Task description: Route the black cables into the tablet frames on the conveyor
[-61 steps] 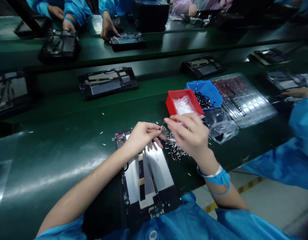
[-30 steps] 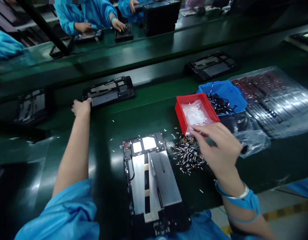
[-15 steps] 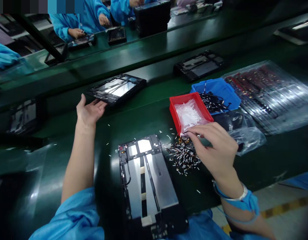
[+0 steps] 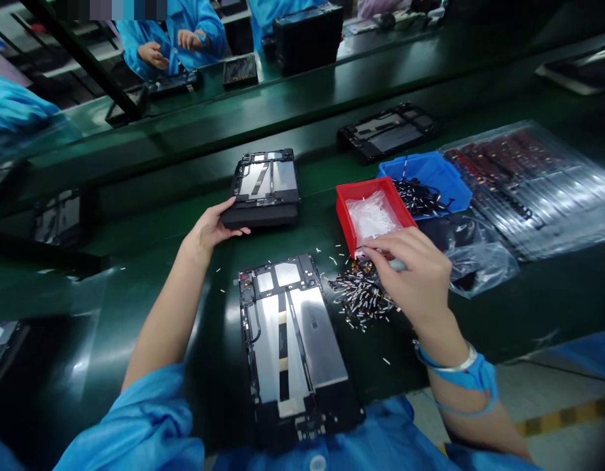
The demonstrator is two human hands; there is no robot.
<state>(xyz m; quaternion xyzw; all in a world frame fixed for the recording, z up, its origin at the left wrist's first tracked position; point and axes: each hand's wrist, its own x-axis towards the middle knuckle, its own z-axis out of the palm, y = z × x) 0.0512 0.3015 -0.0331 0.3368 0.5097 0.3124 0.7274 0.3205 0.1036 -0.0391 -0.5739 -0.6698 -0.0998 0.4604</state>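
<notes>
My left hand (image 4: 211,226) grips the near left corner of an opened tablet (image 4: 265,180), thumb along its side and fingers below its near edge. The tablet's back cover is off, baring silver battery plates and a dark ribbon. Between thumb and fingers, my right hand (image 4: 414,271) pinches what look like slim tweezers (image 4: 397,264), mostly hidden by the fingers. Their dark tip is at the front edge of a red bin (image 4: 348,229) holding a clear bag of small white pieces (image 4: 373,219). A second opened tablet (image 4: 324,343) lies directly before me.
Small black-and-white parts (image 4: 363,294) are heaped below the red bin. Behind it stands a blue bin (image 4: 454,186) of black cables. Clear trays of boards (image 4: 537,190) and plastic bags (image 4: 483,265) lie right. Another tablet (image 4: 390,131) is further back. A co-worker (image 4: 172,39) sits opposite.
The tablet in my left hand has swung round and now lies squarer to me, further right. My left hand moved right with it. My right hand stays at the red bin.
</notes>
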